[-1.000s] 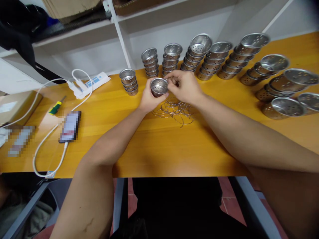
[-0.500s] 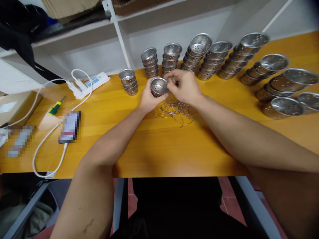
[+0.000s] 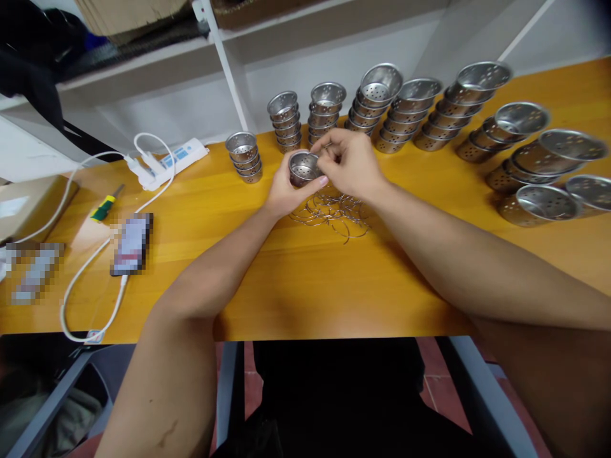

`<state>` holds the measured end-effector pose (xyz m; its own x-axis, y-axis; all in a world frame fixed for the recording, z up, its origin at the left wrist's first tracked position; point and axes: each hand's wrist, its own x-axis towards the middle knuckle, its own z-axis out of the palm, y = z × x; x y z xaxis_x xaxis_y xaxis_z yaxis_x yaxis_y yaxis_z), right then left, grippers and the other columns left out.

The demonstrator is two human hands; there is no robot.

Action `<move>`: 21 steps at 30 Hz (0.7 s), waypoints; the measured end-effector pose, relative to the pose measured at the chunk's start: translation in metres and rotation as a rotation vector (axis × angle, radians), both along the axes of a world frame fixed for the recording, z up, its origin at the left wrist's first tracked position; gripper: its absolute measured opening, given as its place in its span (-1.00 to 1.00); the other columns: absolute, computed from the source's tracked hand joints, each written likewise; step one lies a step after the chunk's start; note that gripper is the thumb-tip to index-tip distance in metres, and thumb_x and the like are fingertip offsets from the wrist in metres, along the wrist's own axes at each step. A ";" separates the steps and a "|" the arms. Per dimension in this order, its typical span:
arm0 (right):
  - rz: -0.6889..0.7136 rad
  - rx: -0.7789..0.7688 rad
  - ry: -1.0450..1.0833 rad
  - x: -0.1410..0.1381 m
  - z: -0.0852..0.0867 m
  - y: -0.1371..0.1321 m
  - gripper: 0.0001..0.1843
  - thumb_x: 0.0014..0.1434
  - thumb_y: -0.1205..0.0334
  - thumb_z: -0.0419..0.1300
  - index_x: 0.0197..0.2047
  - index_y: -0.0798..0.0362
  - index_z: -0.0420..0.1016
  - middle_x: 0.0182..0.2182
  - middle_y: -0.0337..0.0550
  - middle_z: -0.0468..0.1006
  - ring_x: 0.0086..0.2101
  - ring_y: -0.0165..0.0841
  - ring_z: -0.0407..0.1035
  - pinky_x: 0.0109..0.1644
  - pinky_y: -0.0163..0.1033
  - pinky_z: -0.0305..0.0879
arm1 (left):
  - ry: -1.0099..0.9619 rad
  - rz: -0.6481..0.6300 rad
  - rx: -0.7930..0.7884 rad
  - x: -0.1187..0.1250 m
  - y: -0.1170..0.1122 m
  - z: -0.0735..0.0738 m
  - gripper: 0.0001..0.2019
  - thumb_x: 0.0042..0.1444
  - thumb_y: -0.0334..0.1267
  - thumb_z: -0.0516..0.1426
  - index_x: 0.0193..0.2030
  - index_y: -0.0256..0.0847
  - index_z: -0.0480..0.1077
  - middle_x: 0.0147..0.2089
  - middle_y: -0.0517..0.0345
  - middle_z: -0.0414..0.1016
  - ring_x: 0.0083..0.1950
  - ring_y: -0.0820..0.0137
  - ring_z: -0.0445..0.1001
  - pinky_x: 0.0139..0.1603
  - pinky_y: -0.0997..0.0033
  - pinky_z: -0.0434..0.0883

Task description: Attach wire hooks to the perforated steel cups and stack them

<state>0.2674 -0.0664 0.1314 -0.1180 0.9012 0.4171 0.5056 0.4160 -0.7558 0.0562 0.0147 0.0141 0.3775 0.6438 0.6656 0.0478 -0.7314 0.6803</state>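
Note:
My left hand (image 3: 285, 189) is closed around a small perforated metal cup (image 3: 304, 169), its thumb along the near side and the open mouth tilted toward me. At the cup's right rim, my right hand (image 3: 351, 162) pinches a thin metal wire; only a short bit shows between the fingers, and the rest is hidden. Just below both hands a loose tangle of bent wire rings (image 3: 334, 213) lies on the wooden table (image 3: 305, 292).
Several stacks of perforated cups (image 3: 329, 105) line the table's back, with larger cups (image 3: 541, 203) at the right. To the left are a power strip (image 3: 179, 162), a screwdriver (image 3: 104, 207), a phone (image 3: 132, 243) on a white cable, and a cardboard box (image 3: 33, 203).
My left thumb has shifted slightly on the cup, and the cup has turned a little. My right fingers stay pinched at its rim. The view has moved slightly.

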 end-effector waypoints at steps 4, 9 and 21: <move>0.142 -0.018 0.163 0.003 0.005 0.006 -0.78 0.50 -0.02 0.61 -0.04 -0.08 0.80 -0.36 -0.12 0.63 -0.36 -0.22 0.45 -0.29 -0.07 0.56 | -0.034 -0.044 -0.108 -0.001 -0.002 0.004 -0.06 0.36 0.67 0.51 0.52 -0.01 0.54 0.37 -0.01 0.75 0.42 0.05 0.81 0.73 -0.25 0.69; 0.493 -0.242 0.292 0.026 0.015 0.012 -0.36 0.38 -0.46 0.78 0.03 -0.07 0.83 -0.43 -0.22 0.68 -0.55 -0.34 0.41 -0.56 -0.22 0.27 | -0.039 -0.089 -0.218 -0.005 -0.010 0.021 -0.13 0.43 0.68 0.44 0.38 -0.10 0.65 0.29 -0.04 0.82 0.33 0.09 0.81 0.67 -0.16 0.68; 0.584 -0.291 0.271 0.038 0.001 0.023 -0.25 0.34 -0.53 0.83 -0.08 -0.08 0.68 -0.46 -0.28 0.68 -0.48 -0.40 0.47 -0.42 -0.23 0.45 | 0.026 -0.149 -0.130 -0.004 -0.003 0.005 -0.11 0.43 0.49 0.54 0.57 -0.06 0.44 0.48 -0.18 0.74 0.50 -0.03 0.79 0.72 -0.26 0.67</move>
<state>0.3052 -0.0432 0.1326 -0.5424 0.8016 0.2517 0.0398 0.3238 -0.9453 0.0519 0.0121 0.0196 0.4908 0.6597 0.5691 -0.0353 -0.6376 0.7695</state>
